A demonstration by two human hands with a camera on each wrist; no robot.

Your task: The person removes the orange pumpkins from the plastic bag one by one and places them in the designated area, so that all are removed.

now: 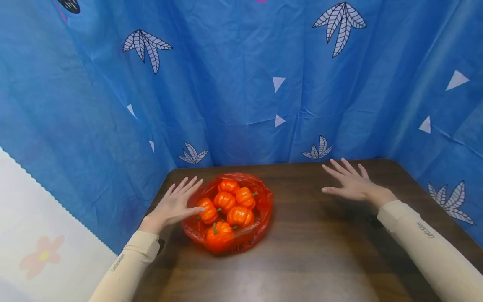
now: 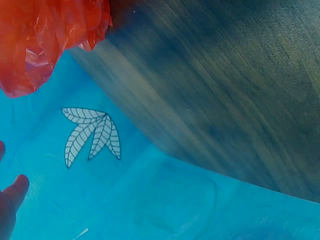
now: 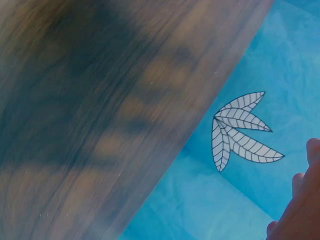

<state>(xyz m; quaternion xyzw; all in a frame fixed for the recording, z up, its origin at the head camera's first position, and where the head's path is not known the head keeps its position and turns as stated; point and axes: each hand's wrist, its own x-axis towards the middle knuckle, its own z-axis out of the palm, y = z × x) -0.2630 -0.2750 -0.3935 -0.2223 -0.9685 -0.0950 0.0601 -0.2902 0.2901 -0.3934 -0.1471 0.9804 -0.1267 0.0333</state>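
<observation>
We see a blue fabric curtain [image 1: 241,84] with white leaf and triangle prints hanging beyond the far edge of a brown, wood-grained table [image 1: 302,235] and along its left and right sides. On that table, near the left edge and towards the far left corner, sits a red, see-through plastic bag [image 1: 266,205], its mouth gaping upward. Next come the two bare hands: the left hand [image 1: 175,205] is by the left edge, its fingers spread and grasping nothing, its thumb overlapping the bag in the head view, though we cannot tell whether it touches; the right hand [image 1: 351,184] is near the far right corner, well apart from the bag, fingers also splayed and released. Inside the bag we count six glossy, orange, ribbed toy-like pumpkins [image 1: 240,217], some with short green stems [image 1: 215,228]. In our judgement, the bag is the weak point: its thin, slack wall could fold or tip if the left hand brushes it or tugs one side, and the rounded pumpkins could then roll towards the left edge. We also suspect that a stem could snag the plastic if one is pulled out sideways.
</observation>
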